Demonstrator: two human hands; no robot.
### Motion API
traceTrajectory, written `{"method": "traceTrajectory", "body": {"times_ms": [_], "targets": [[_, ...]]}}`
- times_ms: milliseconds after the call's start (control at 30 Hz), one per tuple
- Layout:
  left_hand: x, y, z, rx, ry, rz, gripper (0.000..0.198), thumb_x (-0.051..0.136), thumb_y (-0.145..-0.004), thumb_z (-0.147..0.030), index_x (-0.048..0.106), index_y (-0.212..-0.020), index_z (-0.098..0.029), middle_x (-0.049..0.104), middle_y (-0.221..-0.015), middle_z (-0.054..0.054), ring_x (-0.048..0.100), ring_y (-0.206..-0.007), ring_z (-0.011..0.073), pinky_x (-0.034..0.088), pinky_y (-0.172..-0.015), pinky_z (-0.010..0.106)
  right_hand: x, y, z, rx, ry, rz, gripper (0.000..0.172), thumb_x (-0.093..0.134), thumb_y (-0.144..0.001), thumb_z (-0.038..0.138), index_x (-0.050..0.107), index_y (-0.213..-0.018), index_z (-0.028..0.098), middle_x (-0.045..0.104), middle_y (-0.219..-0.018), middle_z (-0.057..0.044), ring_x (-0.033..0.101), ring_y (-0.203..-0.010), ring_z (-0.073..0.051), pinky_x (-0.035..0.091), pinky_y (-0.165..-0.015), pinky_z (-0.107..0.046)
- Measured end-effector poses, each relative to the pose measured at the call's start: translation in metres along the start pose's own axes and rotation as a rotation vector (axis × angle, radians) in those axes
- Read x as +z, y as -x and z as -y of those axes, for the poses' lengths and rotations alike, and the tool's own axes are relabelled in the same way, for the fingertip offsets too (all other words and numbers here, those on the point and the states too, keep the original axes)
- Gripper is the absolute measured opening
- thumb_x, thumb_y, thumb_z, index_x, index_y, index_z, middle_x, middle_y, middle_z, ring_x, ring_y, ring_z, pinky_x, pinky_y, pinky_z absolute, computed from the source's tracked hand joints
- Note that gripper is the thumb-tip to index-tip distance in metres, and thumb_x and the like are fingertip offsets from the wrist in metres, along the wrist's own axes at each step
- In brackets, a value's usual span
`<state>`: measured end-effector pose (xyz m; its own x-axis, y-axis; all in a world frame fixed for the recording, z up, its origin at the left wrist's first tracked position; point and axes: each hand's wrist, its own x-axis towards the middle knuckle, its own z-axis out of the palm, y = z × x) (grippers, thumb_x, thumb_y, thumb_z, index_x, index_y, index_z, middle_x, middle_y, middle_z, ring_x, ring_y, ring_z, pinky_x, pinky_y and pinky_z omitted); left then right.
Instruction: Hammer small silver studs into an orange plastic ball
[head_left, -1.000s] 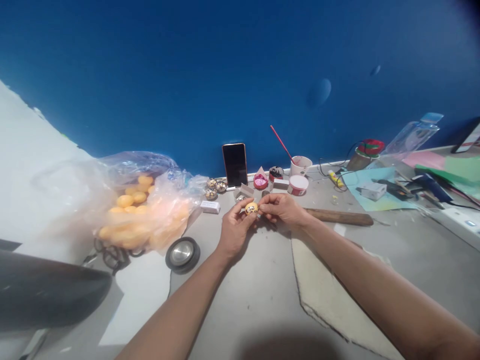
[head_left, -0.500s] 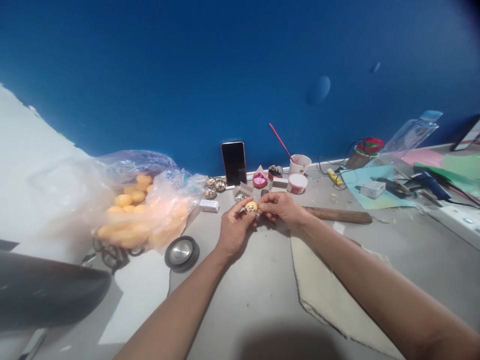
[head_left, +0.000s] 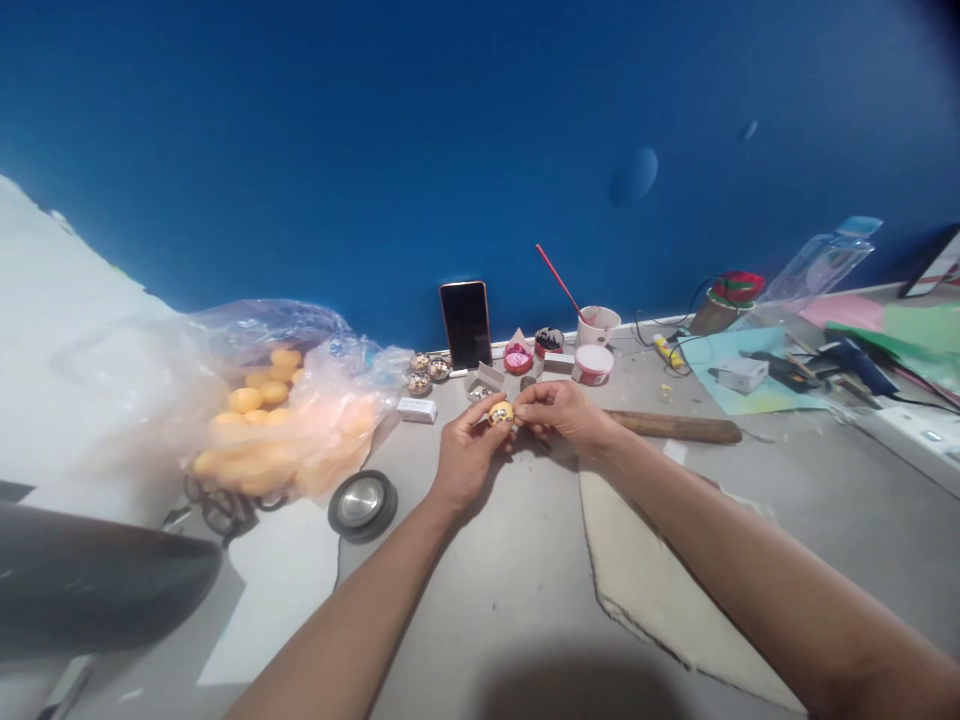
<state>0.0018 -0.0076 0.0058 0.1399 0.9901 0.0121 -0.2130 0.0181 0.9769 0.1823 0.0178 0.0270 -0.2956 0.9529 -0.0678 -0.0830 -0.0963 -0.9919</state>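
Note:
A small yellow ball point(head_left: 500, 411) with shiny metallic pieces on its surface sits between the fingertips and thumb of my left hand point(head_left: 463, 462). From the right, my right hand point(head_left: 568, 416) pinches finger and thumb together at the ball's edge. Whatever lies in that pinch is too small to make out. Just behind the hands stands an open little box point(head_left: 484, 380) with shiny bits in it. Several balls covered in the same shiny pieces point(head_left: 420, 383) rest on the table to the left, near a closed white box point(head_left: 417, 410).
A plastic bag of yellow balls point(head_left: 259, 400) lies left, with a round metal-centred dish point(head_left: 362, 505) before it. Behind stand a phone point(head_left: 466, 325), a paper cup point(head_left: 599, 326) and a pink-white tub point(head_left: 593, 364). A wooden stick point(head_left: 675, 427) and pale cloth point(head_left: 637, 570) lie right.
Both hands keep almost the same hold on the yellow ball. The whole view has shifted very slightly; nothing else visibly differs.

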Motion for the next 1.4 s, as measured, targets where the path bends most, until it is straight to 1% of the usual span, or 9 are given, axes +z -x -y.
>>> {"method": "traceTrajectory", "body": {"times_ms": [267,467,667,767,900,1033,1167,1300,1400], "targets": [[0.0011,0.0019,-0.0033,0.008,-0.003,0.019,0.06,0.086,-0.076,-0.037,0.071,-0.128,-0.011,0.071,-0.075,0.002,0.061,-0.061,0.0128,0.054,-0.061,0.03,-0.0003,0.0017,0.0032,-0.004,0.009,0.0,0.037,0.092,-0.062,0.045,0.075,-0.074,0.015,0.062,-0.055,0.001,0.047,-0.047,-0.008,0.034,-0.045,-0.022],[0.0029,0.0045,-0.0075,0.014,-0.013,0.005,0.054,0.086,-0.075,-0.034,0.074,-0.124,-0.012,0.07,-0.075,0.002,0.06,-0.06,0.0126,0.052,-0.059,0.028,0.0011,0.0052,0.0064,-0.045,0.107,-0.018,0.032,0.087,-0.067,0.043,0.073,-0.076,0.015,0.068,-0.064,-0.001,0.051,-0.047,-0.008,0.037,-0.044,-0.021],[0.0036,0.0057,-0.007,0.02,-0.01,0.003,0.048,0.086,-0.075,-0.031,0.077,-0.119,-0.013,0.069,-0.076,0.002,0.061,-0.06,0.0126,0.053,-0.059,0.029,0.0062,0.0084,0.0086,-0.056,0.2,-0.044,0.025,0.08,-0.072,0.039,0.07,-0.075,0.016,0.066,-0.059,0.0,0.052,-0.046,-0.009,0.038,-0.042,-0.02],[0.0034,0.0063,-0.0067,0.005,-0.008,0.009,0.052,0.086,-0.075,-0.032,0.075,-0.122,-0.012,0.07,-0.076,0.003,0.062,-0.059,0.013,0.054,-0.059,0.029,0.0076,0.0094,0.0088,-0.049,0.192,-0.028,0.023,0.078,-0.073,0.037,0.068,-0.077,0.017,0.068,-0.06,-0.001,0.054,-0.046,-0.01,0.038,-0.042,-0.02],[0.0027,0.006,-0.0061,-0.033,0.017,0.049,0.06,0.087,-0.075,-0.034,0.072,-0.128,-0.011,0.072,-0.076,0.004,0.064,-0.062,0.0146,0.057,-0.063,0.032,0.008,0.0091,0.0066,-0.031,0.158,-0.027,0.02,0.076,-0.075,0.034,0.065,-0.078,0.018,0.069,-0.06,-0.001,0.055,-0.046,-0.011,0.039,-0.042,-0.021],[0.0013,0.003,-0.0037,-0.079,0.103,0.073,0.066,0.09,-0.072,-0.034,0.07,-0.131,-0.011,0.075,-0.082,0.006,0.067,-0.066,0.0159,0.058,-0.064,0.032,0.0062,0.0071,0.0038,-0.029,0.029,-0.015,0.025,0.079,-0.073,0.037,0.064,-0.077,0.018,0.062,-0.057,0.003,0.05,-0.045,-0.009,0.038,-0.042,-0.021],[-0.0006,-0.0001,-0.0008,-0.097,0.163,0.089,0.065,0.092,-0.071,-0.034,0.071,-0.129,-0.012,0.076,-0.086,0.009,0.069,-0.068,0.0169,0.058,-0.062,0.03,0.0024,0.0059,0.0044,-0.013,-0.056,0.031,0.03,0.083,-0.072,0.042,0.065,-0.077,0.018,0.059,-0.058,0.004,0.049,-0.046,-0.009,0.039,-0.043,-0.021],[-0.0021,-0.0006,0.0003,-0.093,0.153,0.098,0.065,0.091,-0.073,-0.035,0.071,-0.13,-0.012,0.076,-0.085,0.009,0.07,-0.069,0.0176,0.058,-0.063,0.031,0.0007,0.0069,0.0059,-0.024,0.039,0.057,0.032,0.083,-0.075,0.044,0.066,-0.08,0.018,0.061,-0.058,0.003,0.051,-0.047,-0.009,0.04,-0.044,-0.021],[-0.0027,0.0006,-0.0004,-0.083,0.114,0.094,0.065,0.09,-0.074,-0.036,0.071,-0.131,-0.012,0.076,-0.083,0.008,0.07,-0.068,0.0179,0.059,-0.063,0.032,0.0037,0.0086,0.0065,-0.048,0.155,0.009,0.034,0.083,-0.076,0.046,0.063,-0.081,0.019,0.067,-0.061,0.001,0.053,-0.047,-0.01,0.038,-0.043,-0.021]]}}
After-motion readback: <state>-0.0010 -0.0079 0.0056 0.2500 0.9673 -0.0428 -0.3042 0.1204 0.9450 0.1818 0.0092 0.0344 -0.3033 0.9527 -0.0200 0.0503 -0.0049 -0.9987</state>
